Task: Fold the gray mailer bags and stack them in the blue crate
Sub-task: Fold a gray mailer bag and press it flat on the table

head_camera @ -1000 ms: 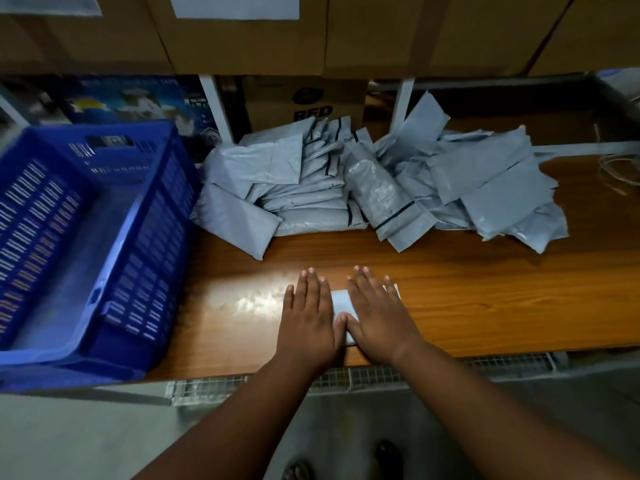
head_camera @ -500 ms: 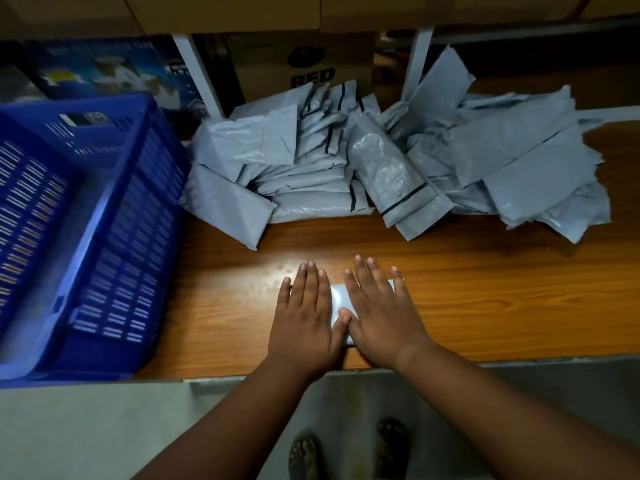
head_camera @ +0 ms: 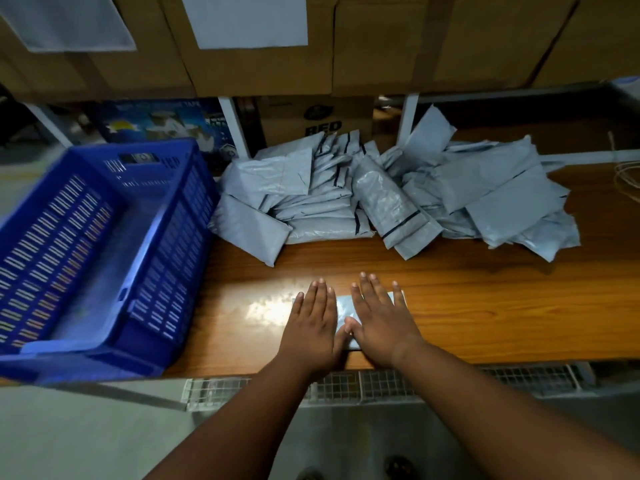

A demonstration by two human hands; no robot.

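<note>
Cardboard boxes (head_camera: 263,64) fill the top of the frame, with a printed blue box (head_camera: 162,121) and a box lettered "RED" (head_camera: 318,121) beneath them at upper centre. A thin cord (head_camera: 628,181) curls at the right edge. The wooden table (head_camera: 502,306) runs across the middle, wire mesh (head_camera: 381,384) along its near edge, pale floor below. The blue crate (head_camera: 104,251) sits at left. A pile (head_camera: 398,199) of gray bags lies just right of the crate. At lower centre, a small folded bag (head_camera: 344,308) lies flat under the left hand (head_camera: 311,327) and right hand (head_camera: 379,323), both pressing with straight, spread fingers, gripping nothing.
</note>
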